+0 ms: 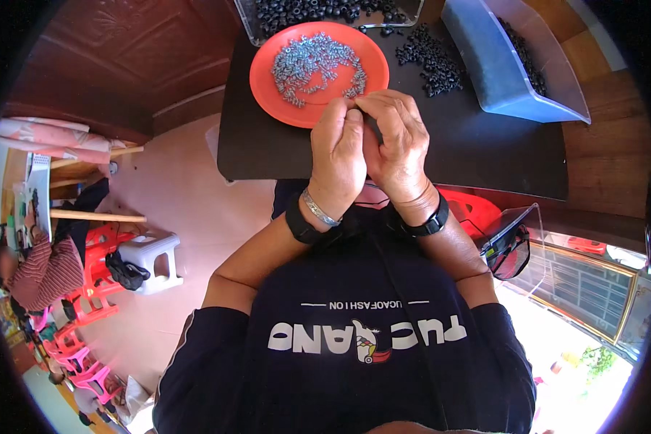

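My left hand (338,148) and my right hand (396,141) are pressed together over the near edge of a black table (484,155). Their fingertips pinch together at something tiny that I cannot make out. Just beyond the fingers sits an orange plate (267,79) holding a heap of small silver metal parts (315,65). A loose pile of small black rings (430,59) lies on the table to the right of the plate. Both wrists wear dark bands, and the left one also has a silver bracelet.
A clear tray (253,25) of black rings stands at the table's far edge. A blue bin (495,69) with more black pieces sits at the right. On the floor at left stand a white stool (152,257) and red plastic stools (98,289), where another person (40,271) sits.
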Available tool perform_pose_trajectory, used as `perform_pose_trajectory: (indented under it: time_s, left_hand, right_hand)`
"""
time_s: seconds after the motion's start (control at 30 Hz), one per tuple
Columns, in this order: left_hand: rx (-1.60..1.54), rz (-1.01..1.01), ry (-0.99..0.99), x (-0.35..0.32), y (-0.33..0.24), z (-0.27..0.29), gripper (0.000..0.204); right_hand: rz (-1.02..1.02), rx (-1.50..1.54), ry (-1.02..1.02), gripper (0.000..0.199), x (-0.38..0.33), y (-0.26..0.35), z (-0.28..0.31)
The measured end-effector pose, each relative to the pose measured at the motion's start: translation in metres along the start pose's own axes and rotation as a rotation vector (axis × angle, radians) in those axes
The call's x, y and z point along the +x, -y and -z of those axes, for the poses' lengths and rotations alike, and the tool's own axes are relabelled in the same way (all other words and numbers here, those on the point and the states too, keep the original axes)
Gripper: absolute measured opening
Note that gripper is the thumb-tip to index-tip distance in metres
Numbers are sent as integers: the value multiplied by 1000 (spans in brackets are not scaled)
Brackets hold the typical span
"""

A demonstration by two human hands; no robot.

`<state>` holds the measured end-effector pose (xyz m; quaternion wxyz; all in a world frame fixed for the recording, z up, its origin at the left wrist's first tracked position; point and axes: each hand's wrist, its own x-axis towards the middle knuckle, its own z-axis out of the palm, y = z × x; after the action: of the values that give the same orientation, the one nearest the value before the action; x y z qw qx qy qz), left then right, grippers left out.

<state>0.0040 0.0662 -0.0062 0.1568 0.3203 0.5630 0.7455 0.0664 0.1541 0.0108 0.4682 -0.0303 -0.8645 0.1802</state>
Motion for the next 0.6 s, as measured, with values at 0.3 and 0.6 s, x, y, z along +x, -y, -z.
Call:
perform_pose_trajectory:
  time_s: [0.3, 0.6]
  left_hand:
    - [-613, 348, 87, 4, -29, 15, 27]
    - [-692, 329, 106, -5, -36, 24, 30]
  right_hand:
    - [-130, 376, 60, 35, 14, 6, 6]
    - [-159, 438, 132, 33, 17, 18, 16]
